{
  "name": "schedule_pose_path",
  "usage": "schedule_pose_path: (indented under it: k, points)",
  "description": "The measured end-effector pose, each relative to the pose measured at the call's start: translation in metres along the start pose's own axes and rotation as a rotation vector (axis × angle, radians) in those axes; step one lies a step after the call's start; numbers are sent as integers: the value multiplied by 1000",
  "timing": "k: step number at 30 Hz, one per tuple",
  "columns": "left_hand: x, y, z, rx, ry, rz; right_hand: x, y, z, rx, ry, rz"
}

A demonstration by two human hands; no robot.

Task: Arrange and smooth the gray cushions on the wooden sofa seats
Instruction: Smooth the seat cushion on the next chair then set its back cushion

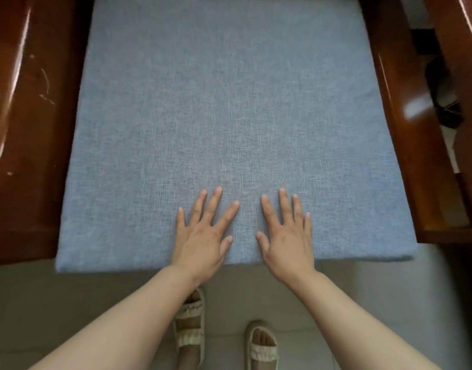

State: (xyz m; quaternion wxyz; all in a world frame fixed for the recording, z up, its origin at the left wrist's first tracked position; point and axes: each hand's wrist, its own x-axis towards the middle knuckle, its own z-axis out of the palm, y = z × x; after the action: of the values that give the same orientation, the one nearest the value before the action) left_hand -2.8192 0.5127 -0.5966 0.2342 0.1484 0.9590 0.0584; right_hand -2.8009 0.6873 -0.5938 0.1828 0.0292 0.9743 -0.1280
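Wooden sofa [29, 129]; gray cushion [229, 102] flat, seemingly wrinkle-free, woven texture.

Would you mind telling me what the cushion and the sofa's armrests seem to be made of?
The cushion looks like a woven, linen-like fabric in blue-gray: a fine crosshatch weave shows, matte, with no sheen. The armrests look like dark reddish wood under a glossy varnish: bright reflections and a few pale scratches show on the surface.
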Motion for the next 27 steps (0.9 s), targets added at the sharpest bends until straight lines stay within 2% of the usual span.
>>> schedule_pose_path:
  k: [3, 7, 10, 13, 22, 27]
  points:
    - [-17, 14, 29, -81, 184, -52, -18, 14, 27, 10, 187, -63]
    - [-24, 19, 67, -65, 407, -56, -25, 25, 60, 40, 417, -100]
    - [-14, 9, 79, 2, 590, 29, -14, 21, 76, 35, 637, -79]
    - [-4, -2, 82, 91, 682, 118, -3, 16, 84, 53, 805, -40]
    - [16, -6, 81, 172, 763, 161, 19, 23, 89, 23, 929, -115]
    - [17, -6, 79, 176, 694, 134, 22, 25, 90, 15, 882, -131]
